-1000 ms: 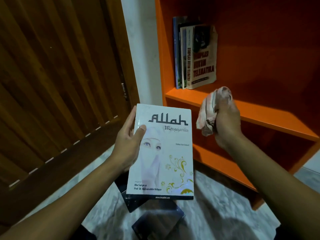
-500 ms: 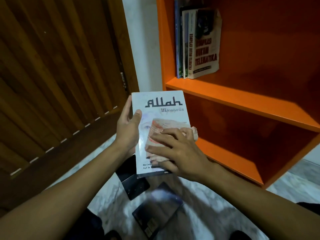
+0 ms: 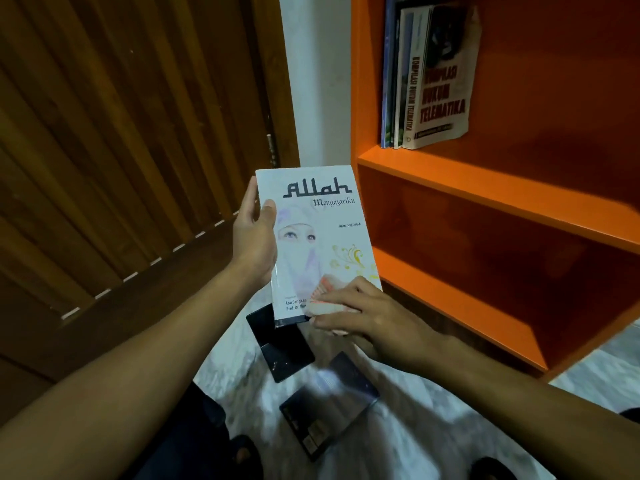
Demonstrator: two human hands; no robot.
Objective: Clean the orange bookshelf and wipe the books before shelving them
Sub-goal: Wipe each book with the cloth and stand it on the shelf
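Note:
My left hand (image 3: 254, 242) grips the left edge of a white book (image 3: 320, 233) with "Allah" on its cover, held upright in front of me. My right hand (image 3: 374, 320) presses a pale pink cloth (image 3: 323, 299) flat against the cover's lower right corner. The orange bookshelf (image 3: 485, 188) stands to the right. Several books (image 3: 429, 77) stand upright at the left end of its upper shelf. The two lower shelves are bare.
A dark wooden slatted door (image 3: 121, 150) fills the left side, with a white wall strip (image 3: 318, 81) between it and the shelf. Two dark books (image 3: 280, 344) (image 3: 329, 403) lie on the marble floor (image 3: 433, 427) below my hands.
My right hand brought the cloth from beside the shelf onto the cover, then slid it down from the middle to the bottom right corner. The book rose slightly.

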